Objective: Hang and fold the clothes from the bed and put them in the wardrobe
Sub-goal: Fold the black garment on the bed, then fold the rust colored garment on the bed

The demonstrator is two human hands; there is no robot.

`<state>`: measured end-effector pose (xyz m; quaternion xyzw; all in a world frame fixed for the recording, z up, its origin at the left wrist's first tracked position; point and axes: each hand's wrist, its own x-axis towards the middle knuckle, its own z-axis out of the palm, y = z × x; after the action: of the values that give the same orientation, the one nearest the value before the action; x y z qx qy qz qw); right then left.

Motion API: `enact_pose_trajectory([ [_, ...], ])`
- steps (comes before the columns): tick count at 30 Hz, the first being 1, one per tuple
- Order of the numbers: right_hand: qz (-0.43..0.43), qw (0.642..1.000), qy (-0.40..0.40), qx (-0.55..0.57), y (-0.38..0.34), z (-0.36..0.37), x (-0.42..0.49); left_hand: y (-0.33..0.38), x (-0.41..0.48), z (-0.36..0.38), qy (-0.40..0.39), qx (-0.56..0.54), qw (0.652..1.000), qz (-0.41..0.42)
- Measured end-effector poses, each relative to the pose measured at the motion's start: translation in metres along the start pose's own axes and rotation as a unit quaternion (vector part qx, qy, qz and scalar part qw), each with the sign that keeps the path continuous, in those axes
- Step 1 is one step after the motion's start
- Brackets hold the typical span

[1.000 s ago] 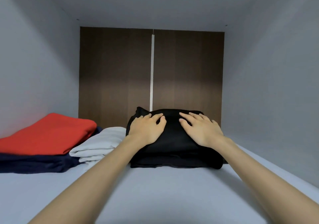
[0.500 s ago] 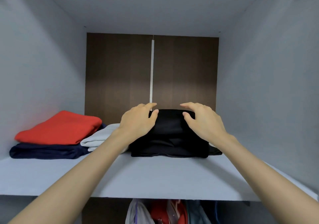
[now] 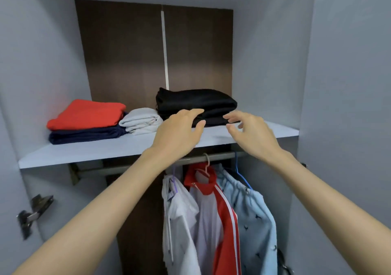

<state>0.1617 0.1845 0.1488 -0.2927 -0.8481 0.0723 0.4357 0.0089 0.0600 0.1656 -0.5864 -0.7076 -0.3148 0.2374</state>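
A folded black garment (image 3: 196,102) lies on the wardrobe shelf (image 3: 118,149), towards the back right. My left hand (image 3: 179,133) hovers in front of it with relaxed fingers, holding nothing. My right hand (image 3: 251,133) is beside it, fingers loosely spread, also free of the cloth. To the left on the shelf lie a folded white garment (image 3: 140,121), and a folded red garment (image 3: 86,114) stacked on a navy one (image 3: 84,135).
Under the shelf a metal rail (image 3: 118,169) carries a white shirt (image 3: 179,217), a red and white jacket (image 3: 218,221) and light blue patterned trousers (image 3: 254,221) on hangers. Grey side walls close in left and right. A door hinge (image 3: 31,213) sits at the lower left.
Both hands have lifted off the black garment and drawn back towards me. The view has pulled back and dropped, so the rail and hanging clothes now show.
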Motion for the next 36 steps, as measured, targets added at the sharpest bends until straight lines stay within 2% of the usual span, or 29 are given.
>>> enact_pose_trajectory([
  [10, 0.066, 0.997, 0.011, -0.043, -0.021, -0.073, -0.141, 0.073, -0.105, -0.029, -0.044, -0.058, 0.996, 0.041],
  [23, 0.166, 0.982, -0.019, -0.082, -0.013, -0.185, -0.320, 0.199, -0.229, -0.010, -0.128, -0.153, 0.978, 0.059],
  [24, 0.195, 0.976, -0.017, -0.091, -0.012, -0.208, -0.357, 0.229, -0.252, -0.008, -0.150, -0.163, 0.972, 0.076],
  [29, 0.264, 0.958, -0.005, -0.115, -0.010, -0.250, -0.443, 0.285, -0.299, -0.005, -0.206, -0.176, 0.955, 0.120],
  [36, 0.372, 0.918, 0.026, -0.137, -0.026, -0.299, -0.549, 0.354, -0.360, 0.005, -0.271, -0.248, 0.909, 0.197],
])
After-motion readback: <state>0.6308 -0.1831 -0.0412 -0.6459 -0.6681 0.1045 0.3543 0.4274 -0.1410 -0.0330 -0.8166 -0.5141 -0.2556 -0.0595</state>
